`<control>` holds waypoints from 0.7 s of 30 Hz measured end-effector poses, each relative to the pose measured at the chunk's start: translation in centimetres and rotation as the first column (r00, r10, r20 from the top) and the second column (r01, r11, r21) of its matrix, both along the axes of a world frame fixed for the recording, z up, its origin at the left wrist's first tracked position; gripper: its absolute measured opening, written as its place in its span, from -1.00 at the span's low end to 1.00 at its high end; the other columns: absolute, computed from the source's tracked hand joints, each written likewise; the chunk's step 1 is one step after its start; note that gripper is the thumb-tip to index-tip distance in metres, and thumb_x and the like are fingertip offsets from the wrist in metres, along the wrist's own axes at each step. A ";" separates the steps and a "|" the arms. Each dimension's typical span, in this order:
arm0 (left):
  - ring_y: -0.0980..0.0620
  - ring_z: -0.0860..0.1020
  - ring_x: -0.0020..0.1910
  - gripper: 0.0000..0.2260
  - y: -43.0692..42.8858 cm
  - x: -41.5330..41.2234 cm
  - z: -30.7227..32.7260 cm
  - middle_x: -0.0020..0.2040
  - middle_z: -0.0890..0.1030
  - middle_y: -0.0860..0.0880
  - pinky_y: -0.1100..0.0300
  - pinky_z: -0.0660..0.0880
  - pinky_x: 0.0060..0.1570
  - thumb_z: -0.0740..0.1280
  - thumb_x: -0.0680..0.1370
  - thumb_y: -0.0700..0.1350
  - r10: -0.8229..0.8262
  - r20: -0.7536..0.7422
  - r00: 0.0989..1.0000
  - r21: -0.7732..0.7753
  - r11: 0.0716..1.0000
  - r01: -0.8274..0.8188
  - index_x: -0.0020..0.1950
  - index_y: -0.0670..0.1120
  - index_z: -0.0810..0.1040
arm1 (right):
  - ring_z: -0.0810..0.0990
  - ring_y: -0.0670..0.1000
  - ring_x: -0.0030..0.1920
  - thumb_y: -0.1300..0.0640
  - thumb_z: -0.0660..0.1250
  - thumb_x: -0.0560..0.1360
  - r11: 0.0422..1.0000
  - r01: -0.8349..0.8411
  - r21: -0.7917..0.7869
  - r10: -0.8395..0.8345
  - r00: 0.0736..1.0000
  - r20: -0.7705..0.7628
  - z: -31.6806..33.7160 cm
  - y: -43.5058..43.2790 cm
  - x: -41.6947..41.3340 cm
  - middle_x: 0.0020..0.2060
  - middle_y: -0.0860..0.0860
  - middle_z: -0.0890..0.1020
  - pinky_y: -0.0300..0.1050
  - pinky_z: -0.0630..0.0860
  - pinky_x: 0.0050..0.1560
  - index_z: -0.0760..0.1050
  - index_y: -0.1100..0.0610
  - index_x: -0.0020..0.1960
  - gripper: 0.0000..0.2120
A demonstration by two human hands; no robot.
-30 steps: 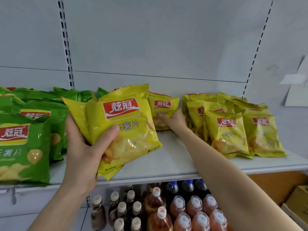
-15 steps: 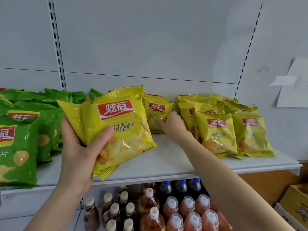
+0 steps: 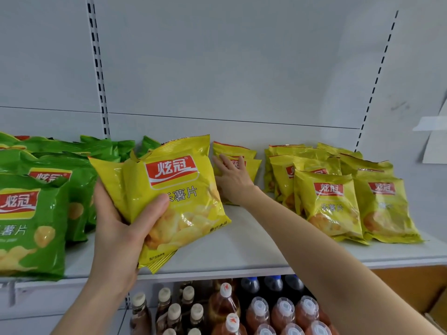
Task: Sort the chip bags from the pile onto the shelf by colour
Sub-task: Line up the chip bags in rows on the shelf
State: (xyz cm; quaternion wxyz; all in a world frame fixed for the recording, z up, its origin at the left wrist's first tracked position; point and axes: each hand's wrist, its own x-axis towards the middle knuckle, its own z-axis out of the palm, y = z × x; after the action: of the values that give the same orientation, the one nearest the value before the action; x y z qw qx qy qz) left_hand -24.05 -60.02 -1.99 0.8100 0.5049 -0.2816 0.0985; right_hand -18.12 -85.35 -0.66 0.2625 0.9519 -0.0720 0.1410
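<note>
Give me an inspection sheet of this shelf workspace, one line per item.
Surface: white shelf, with a bare strip in the middle between the colour groups.
Job's things: green bags grouped at left; yellow bags grouped at right; held yellow bags in front of the shelf; small yellow stack at the back.
Clutter: nothing seen.
Hands: left hand grips the held yellow bags; right hand lies flat, fingers straight, on the small yellow stack.
Cables: nothing seen.
Surroundings: bottles on the lower shelf; paper sheets on the right wall.
</note>
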 end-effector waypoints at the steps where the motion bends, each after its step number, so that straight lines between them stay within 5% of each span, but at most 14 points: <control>1: 0.04 0.61 0.07 -0.33 0.1 0.1 -0.1 0.13 0.61 0.09 0.14 0.62 -0.18 0.42 0.32 -0.13 -0.003 -0.002 1.000 -0.006 1.000 0.003 0.40 0.01 0.28 | -0.19 0.13 0.51 -0.04 0.14 0.58 1.000 -0.001 -0.001 0.001 1.000 0.002 0.2 -0.1 -0.2 0.53 0.07 -0.12 0.36 -0.12 0.38 0.33 -0.04 0.39 -0.61; 5: 0.07 0.62 0.05 -0.22 -0.1 0.5 -0.1 0.12 0.61 0.10 0.18 0.61 -0.18 0.53 0.24 0.08 0.002 0.010 1.000 0.009 1.000 -0.002 0.38 -0.02 0.29 | -0.18 0.12 0.51 0.03 0.14 0.59 0.998 0.053 0.025 -0.053 0.999 0.002 0.6 -0.9 -1.8 0.53 0.08 -0.11 0.34 -0.14 0.39 0.38 0.03 0.34 -0.66; 10: 0.18 0.62 -0.06 -0.51 -0.9 0.8 -0.6 -0.01 0.63 0.21 0.26 0.59 -0.24 0.40 0.30 -0.14 -0.001 0.000 1.000 0.016 1.000 0.001 0.18 0.12 0.36 | -0.20 0.13 0.51 0.05 0.19 0.57 0.999 0.000 0.040 0.000 1.000 0.012 0.2 -1.8 -2.7 0.53 0.08 -0.10 0.32 -0.14 0.40 0.37 0.07 0.34 -0.66; 14: 0.20 0.60 -0.24 -0.43 -1.4 0.9 -0.4 -0.01 0.61 0.12 0.35 0.48 -0.46 0.41 0.29 -0.14 -0.038 -0.031 0.999 -0.006 0.999 0.038 0.26 0.06 0.34 | -0.21 0.09 0.51 0.00 0.24 0.55 0.997 -0.060 0.054 0.060 0.998 0.006 0.6 -1.9 -3.2 0.53 0.06 -0.08 0.25 -0.16 0.43 0.29 0.05 0.40 -0.55; 16: 0.20 0.57 -0.31 -0.40 -1.7 1.0 -0.4 -0.02 0.59 0.08 0.37 0.44 -0.51 0.44 0.28 -0.15 -0.059 -0.030 0.998 0.005 0.998 0.059 0.28 0.03 0.33 | -0.13 0.06 0.52 0.01 0.25 0.55 0.969 -0.121 0.216 0.108 0.992 0.070 1.1 -1.9 -3.7 0.53 0.07 -0.03 0.17 -0.11 0.45 0.29 0.07 0.42 -0.54; 18: 0.14 0.62 -0.13 -0.26 -1.9 1.2 -0.3 0.06 0.61 0.08 0.33 0.51 -0.40 0.56 0.23 -0.20 -0.082 -0.017 0.996 0.019 0.996 0.082 0.33 0.02 0.32 | 0.15 0.08 0.47 0.13 0.26 0.55 0.808 -0.296 0.510 0.141 0.937 0.320 1.7 -1.0 -4.6 0.49 0.12 0.16 -0.01 0.14 0.42 0.39 0.15 0.36 -0.62; 21: 0.10 0.62 0.04 -0.27 -2.1 1.6 -0.3 0.10 0.62 0.13 0.20 0.60 -0.22 0.57 0.17 -0.05 -0.083 -0.023 0.996 0.031 0.996 0.084 0.28 0.12 0.36 | 0.57 0.07 0.11 0.19 0.22 0.57 0.362 -0.587 0.724 -0.124 0.740 0.661 3.2 1.6 -7.5 0.09 0.09 0.58 -0.23 0.46 0.03 0.51 0.20 0.14 -0.81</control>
State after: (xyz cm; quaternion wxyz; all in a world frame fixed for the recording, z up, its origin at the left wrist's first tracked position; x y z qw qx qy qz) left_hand -22.42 -62.07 -2.33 0.8082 0.5066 -0.2952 0.0544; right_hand -25.60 -83.75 2.55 -0.3638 0.8290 -0.0717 0.4187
